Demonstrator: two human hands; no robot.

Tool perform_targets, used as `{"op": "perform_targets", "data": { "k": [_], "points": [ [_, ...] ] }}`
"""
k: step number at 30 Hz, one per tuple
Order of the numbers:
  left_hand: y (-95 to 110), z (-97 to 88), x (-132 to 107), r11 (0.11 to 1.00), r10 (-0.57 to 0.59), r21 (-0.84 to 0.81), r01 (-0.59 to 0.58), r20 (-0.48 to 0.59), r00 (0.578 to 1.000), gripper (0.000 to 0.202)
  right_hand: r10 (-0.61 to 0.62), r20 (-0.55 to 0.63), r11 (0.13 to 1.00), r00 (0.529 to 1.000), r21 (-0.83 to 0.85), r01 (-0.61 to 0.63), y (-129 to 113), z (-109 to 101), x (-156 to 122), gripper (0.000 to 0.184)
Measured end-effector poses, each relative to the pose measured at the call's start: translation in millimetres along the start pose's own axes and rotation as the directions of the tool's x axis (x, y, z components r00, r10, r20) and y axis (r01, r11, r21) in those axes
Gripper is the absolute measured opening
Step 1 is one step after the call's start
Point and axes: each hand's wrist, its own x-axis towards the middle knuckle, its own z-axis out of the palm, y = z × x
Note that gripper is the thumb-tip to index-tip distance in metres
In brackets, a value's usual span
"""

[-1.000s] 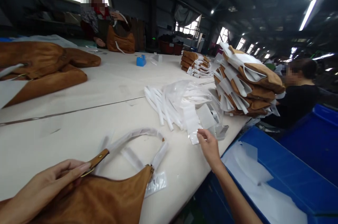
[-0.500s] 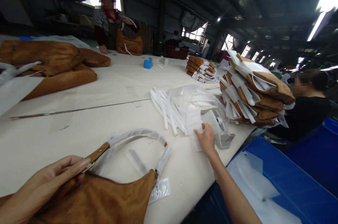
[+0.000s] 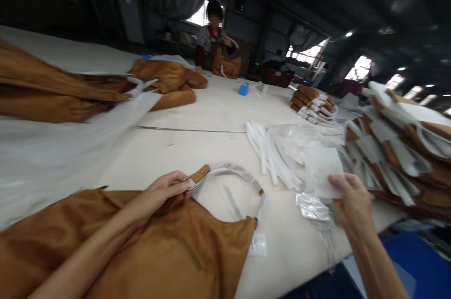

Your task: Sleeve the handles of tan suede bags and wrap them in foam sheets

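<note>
A brown suede-look handbag (image 3: pixel 197 247) lies before me, its shoulder strap wrapped in white film (image 3: pixel 236 167) and arched over the table. My left hand (image 3: pixel 171 188) pinches the bag's top edge beside the brass ring at one strap end. A small clear-wrapped label (image 3: pixel 258 245) sticks out at the bag's far corner. To the right, my right hand (image 3: pixel 352 198) grips a thin white sheet (image 3: pixel 324 172) between thumb and fingers, above the table. Just below the sheet is a shiny clear packet (image 3: pixel 313 207) with strings trailing from it.
White foam tubes (image 3: pixel 269 153) and a clear plastic bag (image 3: pixel 292 141) lie mid-table. Stacked wrapped bags (image 3: pixel 398 149) stand at right, with a smaller pile (image 3: pixel 312 102) behind. More brown bags (image 3: pixel 52 88) are at left. Across the table a person (image 3: pixel 214 36) handles another bag.
The view has swung left. My right hand has picked up the white sheet and drawn it toward the right, and the shiny packet now shows beneath it. My left hand keeps hold of the handbag.
</note>
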Motion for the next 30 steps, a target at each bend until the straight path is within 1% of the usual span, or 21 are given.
{"op": "perform_targets", "data": {
  "k": [1,2,3,4,5,6,7,8,9,12,14,16,18,20,23,25,26,27,28,30],
  "points": [
    [3.1,1.1,-2.5,0.999,0.040,-0.037,-0.040,-0.004,0.999,0.046,0.093,0.096,0.995,0.991,0.028,-0.096,-4.8,9.4,-11.3,0.047],
    [5.3,1.6,-4.1,0.996,0.059,-0.073,-0.059,-0.005,0.998,0.044,0.197,0.220,0.979,0.955,0.014,-0.204,-7.0,20.7,-23.8,0.048],
    [6.5,1.7,-5.0,0.993,0.073,-0.096,-0.073,-0.008,0.997,0.043,0.301,0.355,0.951,0.885,-0.038,-0.308,-6.5,33.5,-37.4,0.048],
    [6.9,1.7,-5.5,0.990,0.084,-0.114,-0.085,-0.013,0.996,0.043,0.389,0.481,0.917,0.786,-0.118,-0.381,-3.3,47.7,-51.7,0.046],
    [6.7,1.7,-5.9,0.987,0.091,-0.130,-0.092,-0.017,0.996,0.043,0.454,0.582,0.884,0.675,-0.201,-0.421,2.2,63.0,-66.2,0.043],
    [6.0,1.8,-6.3,0.984,0.098,-0.146,-0.100,-0.022,0.995,0.043,0.495,0.651,0.860,0.575,-0.271,-0.433,9.6,79.2,-80.0,0.039],
    [5.3,2.1,-6.7,0.981,0.105,-0.163,-0.108,-0.027,0.994,0.043,0.517,0.693,0.845,0.502,-0.323,-0.426,18.2,95.9,-92.4,0.034],
    [4.6,2.5,-7.1,0.977,0.113,-0.181,-0.117,-0.030,0.993,0.043,0.526,0.714,0.841,0.462,-0.354,-0.409,27.2,112.7,-102.8,0.029],
    [4.1,2.9,-7.5,0.972,0.121,-0.199,-0.125,-0.032,0.992,0.043,0.526,0.722,0.842,0.450,-0.370,-0.391,35.8,129.1,-111.2,0.025],
    [5.2,4.1,-9.2,0.964,0.134,-0.228,-0.139,-0.036,0.990,0.044,0.509,0.736,0.852,0.447,-0.359,-0.380,52.9,172.0,-128.3,0.020],
    [7.2,4.5,-10.6,0.961,0.134,-0.241,-0.138,-0.036,0.990,0.044,0.477,0.772,0.854,0.421,-0.294,-0.429,55.9,192.5,-137.4,0.023],
    [8.5,4.7,-11.7,0.957,0.128,-0.257,-0.134,-0.040,0.991,0.045,0.428,0.806,0.842,0.409,-0.191,-0.505,55.6,205.7,-145.8,0.029],
    [7.4,5.0,-11.8,0.952,0.121,-0.275,-0.131,-0.051,0.991,0.046,0.372,0.830,0.822,0.417,-0.086,-0.562,56.0,212.3,-151.8,0.033],
    [3.2,5.2,-10.3,0.947,0.113,-0.292,-0.132,-0.082,0.990,0.047,0.333,0.843,0.806,0.422,-0.022,-0.592,58.8,214.0,-154.0,0.034],
    [-6.3,5.1,-5.8,0.941,0.076,-0.314,-0.127,-0.167,0.983,0.052,0.301,0.858,0.783,0.416,0.027,-0.621,65.3,212.4,-152.0,0.041],
    [-10.7,4.9,-2.9,0.933,0.048,-0.337,-0.123,-0.221,0.974,0.061,0.290,0.868,0.771,0.404,0.038,-0.636,68.6,210.9,-150.0,0.048],
    [-11.6,4.7,-1.9,0.926,0.042,-0.356,-0.124,-0.230,0.972,0.065,0.289,0.870,0.769,0.400,0.038,-0.638,69.6,210.5,-149.5,0.050],
    [-11.5,4.6,-1.4,0.916,0.043,-0.381,-0.125,-0.216,0.975,0.069,0.291,0.870,0.772,0.399,0.033,-0.635,70.4,210.3,-149.4,0.053],
    [-10.5,4.5,-1.3,0.903,0.051,-0.412,-0.122,-0.178,0.983,0.070,0.297,0.866,0.779,0.402,0.024,-0.627,70.8,210.4,-149.8,0.055],
    [-6.9,4.4,-1.6,0.876,0.076,-0.472,-0.099,-0.067,0.995,0.064,0.312,0.854,0.801,0.416,-0.001,-0.599,70.9,211.3,-151.6,0.057]
  ]
}}
